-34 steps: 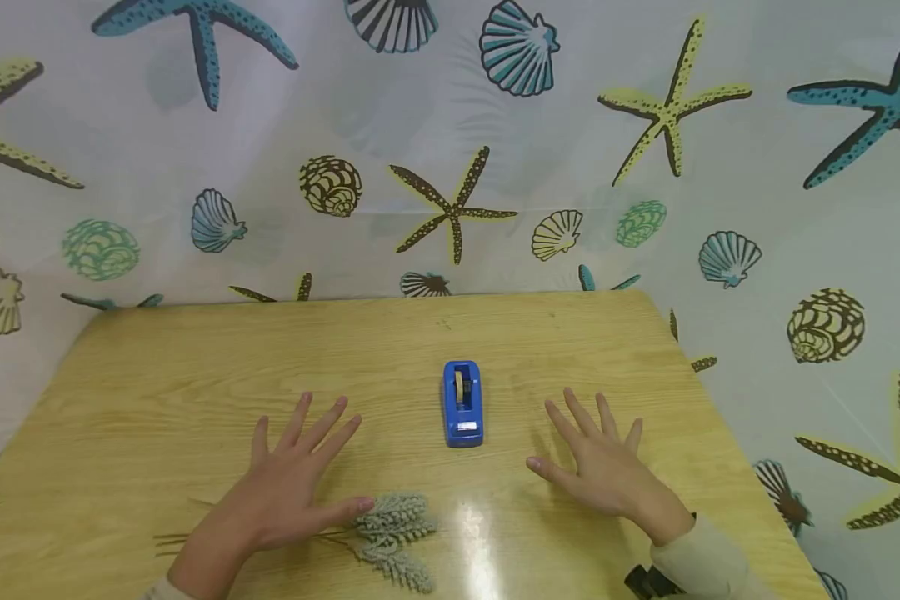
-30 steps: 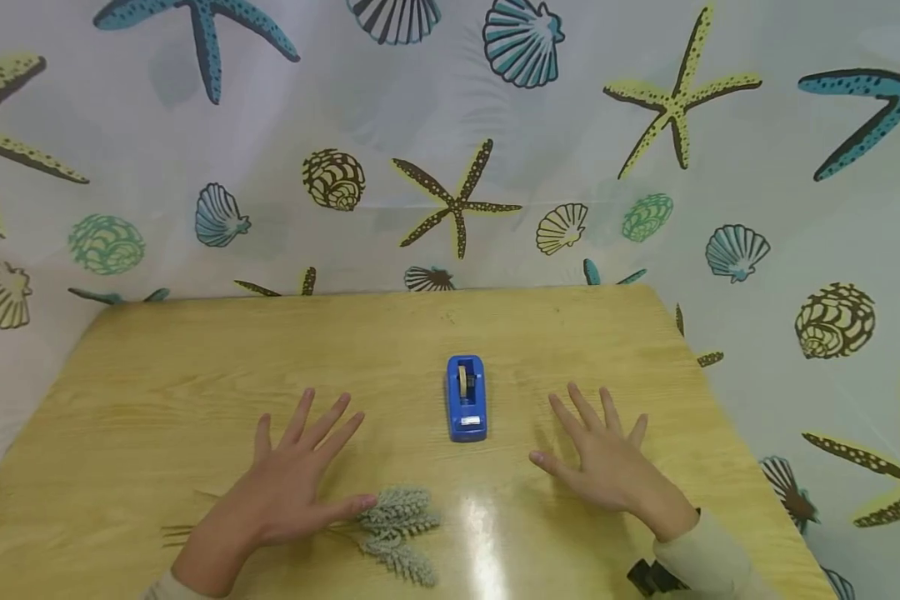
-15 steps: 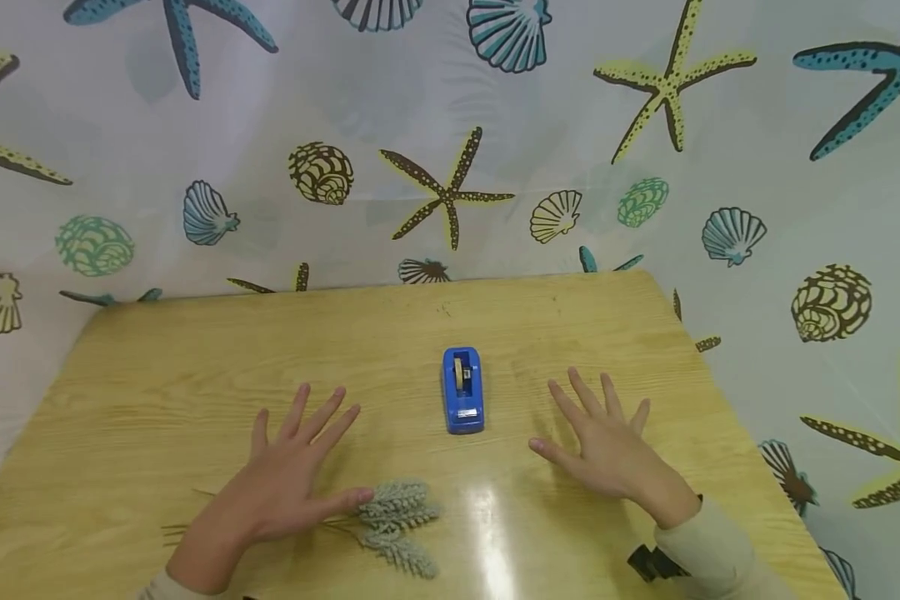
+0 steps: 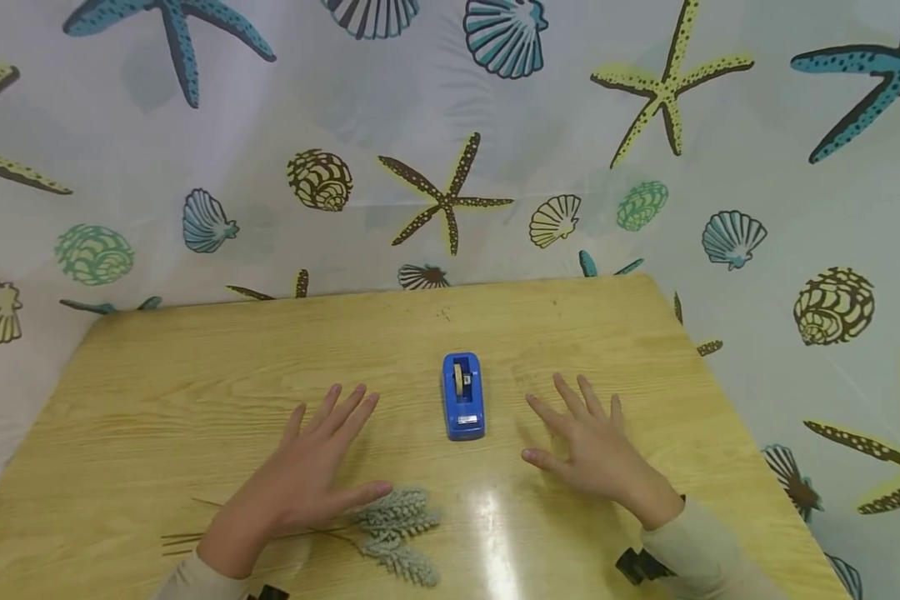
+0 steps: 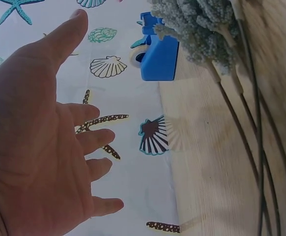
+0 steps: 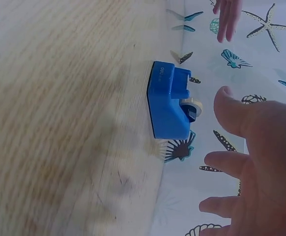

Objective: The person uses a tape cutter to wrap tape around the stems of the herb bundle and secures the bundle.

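Note:
A blue tape dispenser [image 4: 462,408] stands on the wooden table between the two hands, a small roll of tape in it. My left hand [image 4: 311,467] is held palm down with fingers spread, holding nothing. Below its thumb lie several grey-green flower stems [image 4: 397,525], their fluffy heads to the right and part of the stalks hidden under the hand. To the right of the dispenser, my right hand [image 4: 588,450] is likewise spread, with nothing in it. In the right wrist view the dispenser [image 6: 168,101] shows side-on, apart from the right thumb and fingers.
The wooden table [image 4: 195,358] ends at the back and right against a white cloth [image 4: 270,167] printed with starfish and shells. Black straps [image 4: 641,567] sit at the sleeve cuffs.
My left hand has moved to the right, uncovering more of the stalks, and its fingers are closer together. My right hand has shifted slightly left. Dispenser and stems have stayed put.

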Available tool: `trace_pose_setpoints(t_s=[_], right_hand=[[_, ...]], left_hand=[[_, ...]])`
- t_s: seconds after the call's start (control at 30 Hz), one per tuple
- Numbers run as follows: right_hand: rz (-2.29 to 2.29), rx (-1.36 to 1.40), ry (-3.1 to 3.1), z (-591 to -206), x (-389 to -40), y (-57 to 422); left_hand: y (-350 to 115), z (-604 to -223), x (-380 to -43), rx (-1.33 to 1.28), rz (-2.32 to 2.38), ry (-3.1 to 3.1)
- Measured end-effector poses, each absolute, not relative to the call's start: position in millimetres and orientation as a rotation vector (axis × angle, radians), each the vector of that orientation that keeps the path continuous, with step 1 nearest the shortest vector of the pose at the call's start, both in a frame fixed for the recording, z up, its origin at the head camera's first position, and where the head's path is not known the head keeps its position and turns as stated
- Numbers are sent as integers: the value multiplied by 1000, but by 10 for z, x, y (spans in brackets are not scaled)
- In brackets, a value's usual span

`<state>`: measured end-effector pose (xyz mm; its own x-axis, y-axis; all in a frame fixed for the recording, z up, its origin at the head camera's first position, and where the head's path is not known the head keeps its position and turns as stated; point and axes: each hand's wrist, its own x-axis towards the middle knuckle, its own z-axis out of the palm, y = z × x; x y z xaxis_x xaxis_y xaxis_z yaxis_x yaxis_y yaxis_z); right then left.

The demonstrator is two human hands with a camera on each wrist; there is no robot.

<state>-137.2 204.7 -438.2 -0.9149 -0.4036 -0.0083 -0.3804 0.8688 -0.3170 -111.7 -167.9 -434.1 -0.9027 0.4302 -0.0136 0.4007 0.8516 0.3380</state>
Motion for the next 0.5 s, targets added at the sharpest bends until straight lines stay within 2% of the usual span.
trace_pose_setpoints(t_s=[0.5], right_hand=[[-506, -676, 2925, -4443, -1457, 1752]], left_hand=[[-1638, -4392, -1386, 787, 504, 2833]])
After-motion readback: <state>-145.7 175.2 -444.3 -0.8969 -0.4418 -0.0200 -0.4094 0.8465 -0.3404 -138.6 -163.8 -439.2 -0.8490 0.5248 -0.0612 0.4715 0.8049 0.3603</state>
